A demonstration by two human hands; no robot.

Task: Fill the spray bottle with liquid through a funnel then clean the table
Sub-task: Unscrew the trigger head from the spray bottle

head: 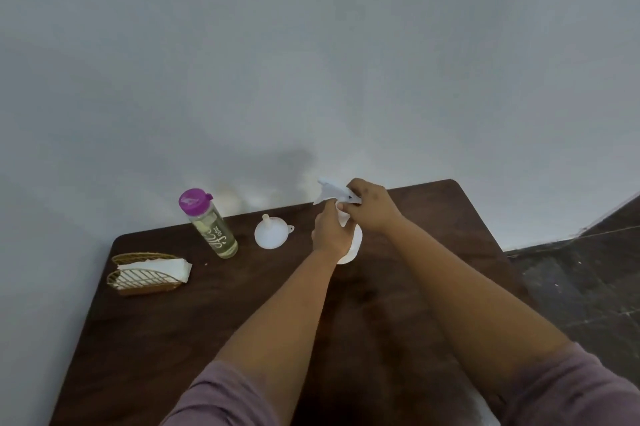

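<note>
Right hand (369, 209) gripping the white spray head (334, 191) on top of the spray bottle (350, 245), fingers curled round it. Left hand (329, 231) wrapping round the bottle's body, holding it steady and upright on the tabletop (242, 304). Looking like twisting the spray head off, or on; hard to tell which from one look.

Standing near the far edge of the tabletop, that bottle, close to the wall (311, 62). Mostly hiding behind the two hands, so not showing how full.

Funnel (272, 233) lying just to the left of the bottle, upside down, wide part on the wood and spout pointing up. Not sitting in the bottle's neck. Looking dry, though too small to be sure.

Further left, clear bottle (213, 228) with a purple cap (194, 200) standing up, cap closed, pale yellow liquid inside nearly up to the top. Probably the liquid for pouring.

Near the left edge, gold wire holder (145, 278) holding white napkins (156, 268), stacked neat, none pulled out.

So, guessing: task only just starting. Opening the spray bottle likely the step going on now. Still waiting: putting the funnel in the neck, opening the purple cap, pouring, closing up, spraying, and wiping the tabletop with a napkin. No wet spots or spray showing on the wood.
</note>
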